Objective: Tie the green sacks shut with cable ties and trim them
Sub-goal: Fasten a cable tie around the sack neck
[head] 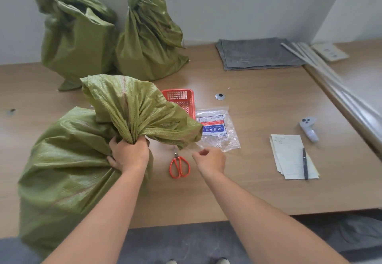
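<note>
At the near-left edge of the desk [258,191], left hand [129,155] grips the gathered neck of the green sack [68,160]; right hand [209,159], fingers curled, pinch unclear, hovers by the cable-tie packet [217,129], neck best kept tightly bunched.

Three green sacks are counted on the desk [258,102]: the near sack [68,160] at the left, the far-left sack [76,42] and a second far sack [148,42] just right of it. One each is counted of a red basket [182,98], orange scissors [179,166], a clear packet of cable ties [217,127], a grey cloth [258,54], a paper stack [289,154], a pen [305,163] and a grey controller [308,128]. Two hands are seen, the left hand [130,154] and the right hand [209,159].
</note>
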Tool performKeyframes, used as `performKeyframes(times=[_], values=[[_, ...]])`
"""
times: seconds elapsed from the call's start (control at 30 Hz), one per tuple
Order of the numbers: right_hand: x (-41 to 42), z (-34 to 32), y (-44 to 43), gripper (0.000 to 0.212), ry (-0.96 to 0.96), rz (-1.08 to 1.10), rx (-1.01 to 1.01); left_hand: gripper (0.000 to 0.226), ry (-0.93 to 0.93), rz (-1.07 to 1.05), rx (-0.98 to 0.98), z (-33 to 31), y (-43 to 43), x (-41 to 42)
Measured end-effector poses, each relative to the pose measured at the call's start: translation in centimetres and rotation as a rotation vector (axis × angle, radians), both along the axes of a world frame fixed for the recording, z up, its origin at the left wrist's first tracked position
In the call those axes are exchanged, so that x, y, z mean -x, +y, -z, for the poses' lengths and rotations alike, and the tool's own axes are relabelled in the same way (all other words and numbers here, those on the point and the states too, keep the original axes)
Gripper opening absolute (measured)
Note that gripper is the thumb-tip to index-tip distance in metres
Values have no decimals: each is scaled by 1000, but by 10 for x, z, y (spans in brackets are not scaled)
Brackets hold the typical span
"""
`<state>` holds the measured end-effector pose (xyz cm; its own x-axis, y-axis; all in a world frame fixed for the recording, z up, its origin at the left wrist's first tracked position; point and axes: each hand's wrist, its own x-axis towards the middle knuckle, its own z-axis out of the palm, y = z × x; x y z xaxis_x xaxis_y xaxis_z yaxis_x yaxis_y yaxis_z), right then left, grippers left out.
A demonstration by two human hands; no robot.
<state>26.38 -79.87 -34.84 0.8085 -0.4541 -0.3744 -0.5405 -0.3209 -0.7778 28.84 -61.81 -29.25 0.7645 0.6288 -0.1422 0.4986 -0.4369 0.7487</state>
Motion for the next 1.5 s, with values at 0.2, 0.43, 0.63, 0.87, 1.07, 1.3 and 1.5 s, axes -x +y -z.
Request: performKeyframes(times=[0.2, 0.43, 0.63, 0.87, 1.07, 1.3, 1.5], values=[[-11, -33, 69, 9, -109, -72, -100, 21, -88, 48, -68, -38, 52, -2], [-28, -72, 171, 16, -161, -168, -272, 32, -113, 97, -113, -63, 146, -20], [-45, -111, 245, 20, -250, -110, -358, 21, -118, 46, 119, -96, 206, -31], [-64, -142, 278, 11, -319, -183, -291, 31, -167, 14, 357, -113, 234, -41], [-92, -152, 281, 13, -306, -329, -221, 53, -264, 63, 612, -123, 243, -61], [-119, -157, 281, 10, -367, -374, -170, 44, -250, 163, 577, -122, 245, -76], [-135, -146, 294, 14, -326, -491, -182, 26, -290, 258, 547, -109, 254, -81]])
